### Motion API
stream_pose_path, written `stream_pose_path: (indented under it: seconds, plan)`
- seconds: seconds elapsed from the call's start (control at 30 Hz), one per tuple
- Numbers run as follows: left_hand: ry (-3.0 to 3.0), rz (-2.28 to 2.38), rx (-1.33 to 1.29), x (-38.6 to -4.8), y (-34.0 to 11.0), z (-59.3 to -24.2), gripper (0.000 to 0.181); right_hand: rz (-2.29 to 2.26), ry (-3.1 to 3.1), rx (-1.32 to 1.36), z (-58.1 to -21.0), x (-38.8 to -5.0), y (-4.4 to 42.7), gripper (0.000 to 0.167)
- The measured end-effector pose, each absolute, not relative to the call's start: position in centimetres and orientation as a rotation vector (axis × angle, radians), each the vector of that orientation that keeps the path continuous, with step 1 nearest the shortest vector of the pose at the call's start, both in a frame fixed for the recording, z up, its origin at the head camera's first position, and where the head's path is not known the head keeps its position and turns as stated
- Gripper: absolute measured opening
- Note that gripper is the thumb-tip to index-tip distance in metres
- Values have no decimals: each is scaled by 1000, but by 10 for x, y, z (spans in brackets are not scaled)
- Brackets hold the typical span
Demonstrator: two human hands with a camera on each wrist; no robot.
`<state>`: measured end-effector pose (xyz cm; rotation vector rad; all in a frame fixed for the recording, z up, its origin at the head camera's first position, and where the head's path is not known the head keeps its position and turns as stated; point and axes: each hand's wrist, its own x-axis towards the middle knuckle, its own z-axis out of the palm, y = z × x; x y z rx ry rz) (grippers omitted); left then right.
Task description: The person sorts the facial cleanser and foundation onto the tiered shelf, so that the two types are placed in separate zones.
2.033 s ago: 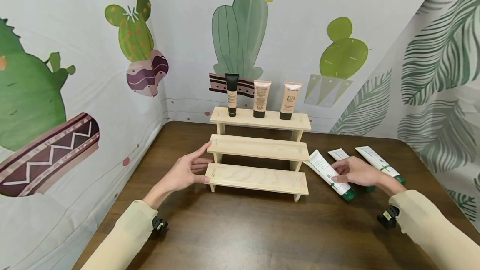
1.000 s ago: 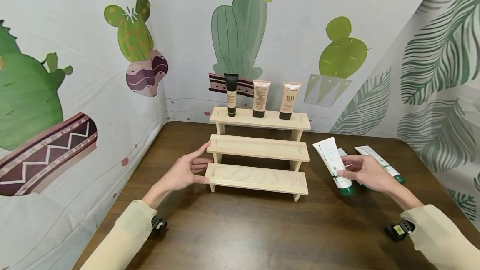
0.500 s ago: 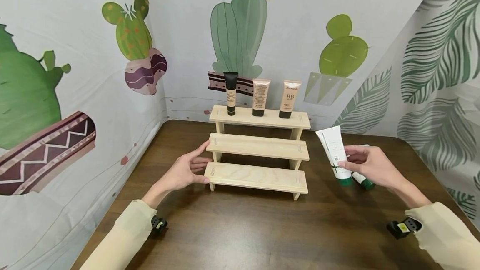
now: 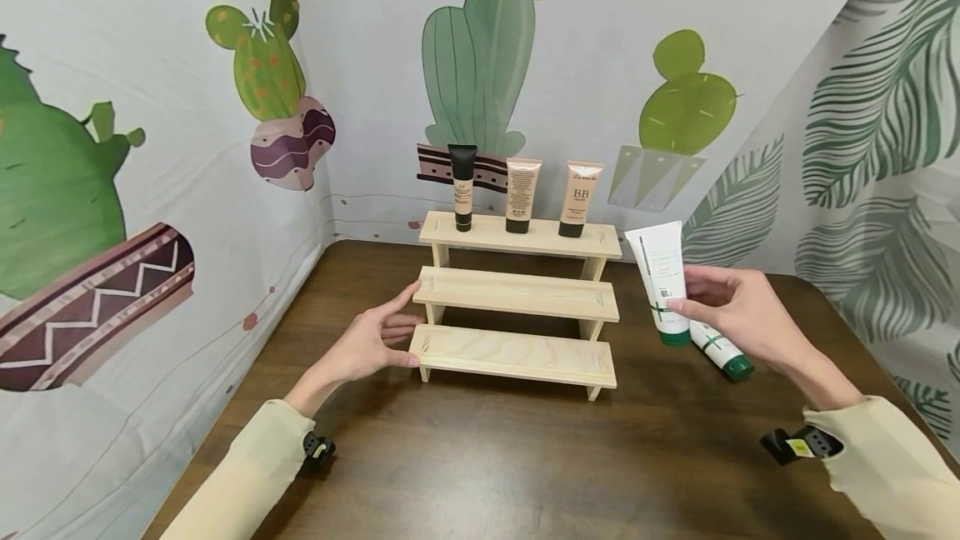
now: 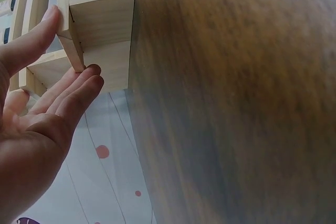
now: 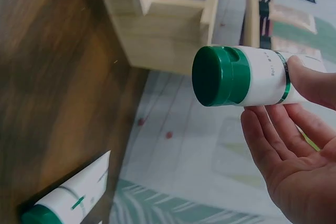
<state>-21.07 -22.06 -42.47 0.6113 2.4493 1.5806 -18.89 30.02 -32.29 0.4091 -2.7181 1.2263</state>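
Shelf (image 4: pixel 517 294), three flat steps of pale, grained wood, bears three small tubes (image 4: pixel 522 198) on top. Another tube (image 4: pixel 720 348) lies partly hidden on the glossy brown table (image 4: pixel 465 465). The left hand (image 4: pixel 367 344) touches the shelf's left end, fingers spread; the right hand (image 4: pixel 738 307) pinches a white tube (image 4: pixel 660 269) raised beside the shelf, flat end up.

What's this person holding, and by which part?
The right hand holds a white tube by its lower body, just above the green cap. The left hand touches the left end of the wooden stand.
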Motion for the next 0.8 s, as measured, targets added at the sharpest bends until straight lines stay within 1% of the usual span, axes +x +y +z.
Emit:
stream_pose_path:
  seconds: [0.3, 0.47, 0.8]
  plan:
    - [2456, 1584, 608, -209, -219, -422, 118, 1261, -2651, 446, -310, -183, 262, 46]
    - [2462, 1577, 592, -209, -218, -423, 118, 1372, -2562, 536, -316, -190, 233, 43]
    - [2462, 1579, 583, -210, -218, -425, 118, 1618, -2395, 649, -327, -206, 180, 44]
